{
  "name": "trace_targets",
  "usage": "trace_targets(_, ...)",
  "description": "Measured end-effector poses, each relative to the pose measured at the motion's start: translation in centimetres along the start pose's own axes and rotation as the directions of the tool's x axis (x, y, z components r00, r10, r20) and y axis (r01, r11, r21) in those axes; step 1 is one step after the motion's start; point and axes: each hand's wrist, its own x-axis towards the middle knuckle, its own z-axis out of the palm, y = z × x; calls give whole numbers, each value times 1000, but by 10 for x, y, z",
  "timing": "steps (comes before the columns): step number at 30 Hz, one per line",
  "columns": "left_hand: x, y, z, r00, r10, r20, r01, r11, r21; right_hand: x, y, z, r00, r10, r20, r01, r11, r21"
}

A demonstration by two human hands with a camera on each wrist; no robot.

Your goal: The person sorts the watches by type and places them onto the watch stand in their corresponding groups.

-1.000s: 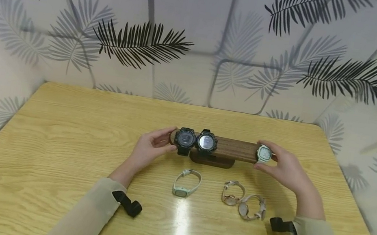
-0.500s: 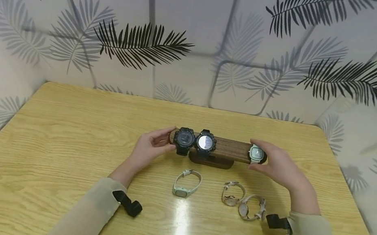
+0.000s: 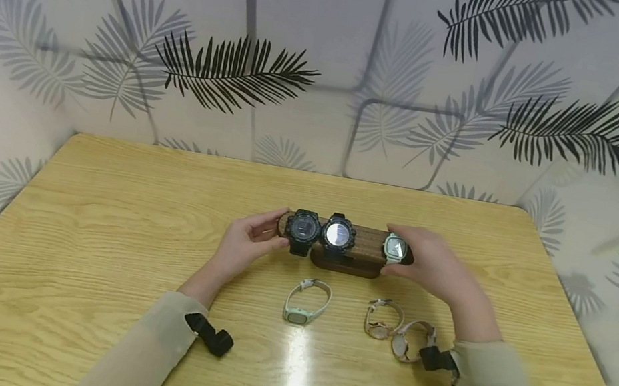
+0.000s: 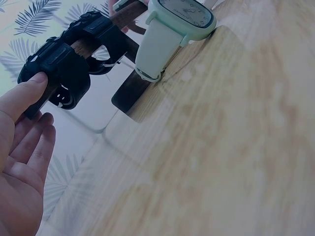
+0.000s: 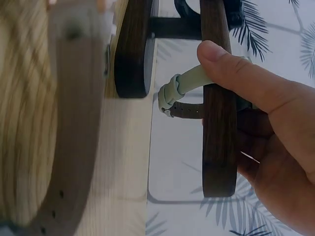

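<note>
A dark wooden watch stand point(image 3: 368, 243) holds two black sports watches, the outer one point(image 3: 304, 226) near its left end and the other point(image 3: 337, 234) beside it. My left hand point(image 3: 236, 249) grips the left end of the bar, its thumb point(image 4: 34, 81) against the outer black watch. Farther right, a mint-green watch point(image 3: 395, 247) encircles the bar, its face up. Pinching that watch is my right hand point(image 3: 434, 267), the thumb point(image 5: 221, 56) on its strap point(image 5: 192, 80). The bar's right tip point(image 5: 219, 182) extends past this strap in the right wrist view.
On the wooden table point(image 3: 125, 245), in front of the stand, lies another mint-green watch point(image 3: 298, 316). Two watches with pale straps, one point(image 3: 379, 329) beside the other point(image 3: 399, 346), lie to its right. A leaf-patterned backdrop point(image 3: 308, 125) stands behind the table.
My right hand has moved left along the bar, and the mint-green watch in it has slid from the bar's right end toward the black watches. My left hand has stayed in place.
</note>
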Motion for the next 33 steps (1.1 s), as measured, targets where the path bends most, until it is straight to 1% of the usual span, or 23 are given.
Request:
trace_targets(7, 1, -2, -1, 1000, -15, 7, 15, 1000, -11, 10, -13, 9, 999, -2, -32, 2, 1000, -17)
trace_targets(11, 1, -1, -2, 1000, -17, 7, 17, 1000, -6, 15, -22, 14, 999, 8, -53, -11, 999, -52)
trace_targets(14, 0, 0, -1, 1000, -21, 5, 21, 1000, -5, 19, -28, 16, 998, 26, -51, -29, 998, -61)
trace_targets(19, -1, 0, -2, 1000, -6, 2, 6, 1000, 11, 23, -35, 18, 998, 14, -54, -18, 998, -64)
trace_targets(23, 0, 0, -2, 1000, 3, 3, -3, 1000, 22, 24, -37, 18, 998, 14, -56, -18, 998, -68)
trace_targets(27, 0, 0, -2, 1000, -5, 2, 5, 1000, 15, 24, -38, 17, 999, 15, -51, -18, 998, -68)
trace_targets(33, 0, 1, -1, 1000, -13, 1, 13, 1000, 2, 18, -37, 7, 999, 45, -10, -45, 998, -41)
